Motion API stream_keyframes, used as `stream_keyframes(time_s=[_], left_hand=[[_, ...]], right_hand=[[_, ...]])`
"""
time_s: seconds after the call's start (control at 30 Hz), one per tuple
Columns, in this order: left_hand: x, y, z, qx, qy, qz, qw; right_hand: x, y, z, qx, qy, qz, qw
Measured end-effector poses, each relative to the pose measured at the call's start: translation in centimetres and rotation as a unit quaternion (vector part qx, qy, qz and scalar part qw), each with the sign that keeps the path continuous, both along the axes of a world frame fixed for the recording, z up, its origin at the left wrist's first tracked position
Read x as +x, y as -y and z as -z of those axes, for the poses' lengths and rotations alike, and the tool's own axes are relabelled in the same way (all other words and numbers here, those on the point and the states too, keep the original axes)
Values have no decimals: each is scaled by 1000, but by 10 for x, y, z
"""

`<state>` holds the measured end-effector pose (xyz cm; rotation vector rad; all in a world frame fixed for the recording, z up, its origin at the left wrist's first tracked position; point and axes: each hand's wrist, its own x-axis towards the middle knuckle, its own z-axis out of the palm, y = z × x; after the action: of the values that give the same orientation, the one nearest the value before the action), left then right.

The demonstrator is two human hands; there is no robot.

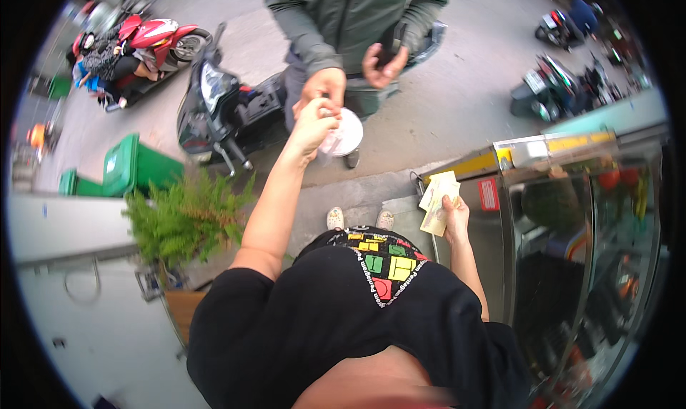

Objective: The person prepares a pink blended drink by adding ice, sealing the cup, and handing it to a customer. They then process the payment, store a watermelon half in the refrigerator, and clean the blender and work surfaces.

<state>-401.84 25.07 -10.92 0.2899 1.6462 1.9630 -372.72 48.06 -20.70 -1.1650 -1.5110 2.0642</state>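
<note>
My left hand [317, 123] reaches forward with its fingers closed on what looks like the top of a thin plastic bag, where it meets the hand [326, 87] of a person in a dark green jacket. Below these hands hangs a white round container [349, 133], partly hidden and blurred, apparently in the clear bag. At my right side, my right hand [455, 216] holds several yellowish banknotes [440, 204] between thumb and fingers. The other person's second hand [383, 68] has a dark object in it, perhaps a phone [392, 47].
A dark motor scooter [214, 103] stands behind the person, and a red scooter [166, 39] carries riders at the upper left. Green bins [123, 165] and a leafy plant [182, 216] are on my left. A glass-and-metal food cart [504, 194] stands close on my right.
</note>
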Motion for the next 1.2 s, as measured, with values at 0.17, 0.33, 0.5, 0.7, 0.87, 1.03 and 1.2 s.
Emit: stream_keyframes(time_s=[0.17,0.33,0.5,0.7,0.87,1.03,1.2], left_hand=[[-12,-11,8,2,-42,-37,998],[-44,-2,17,-100,-192,-39,976],[67,-55,-2,-63,-381,-284,878],[404,-186,42,36,-393,412,822],[750,-153,77,-21,-79,876,476],[990,-146,-12,-99,53,936,335],[1164,-157,37,-97,-22,968,231]], right_hand=[[53,31,-5,53,73,86,992],[131,55,8,30,80,143,986],[280,87,14,47,98,264,958],[463,154,5,68,30,466,882],[635,191,-23,8,-240,604,760],[771,213,-57,111,-186,707,673],[882,207,-20,99,-155,832,523]])
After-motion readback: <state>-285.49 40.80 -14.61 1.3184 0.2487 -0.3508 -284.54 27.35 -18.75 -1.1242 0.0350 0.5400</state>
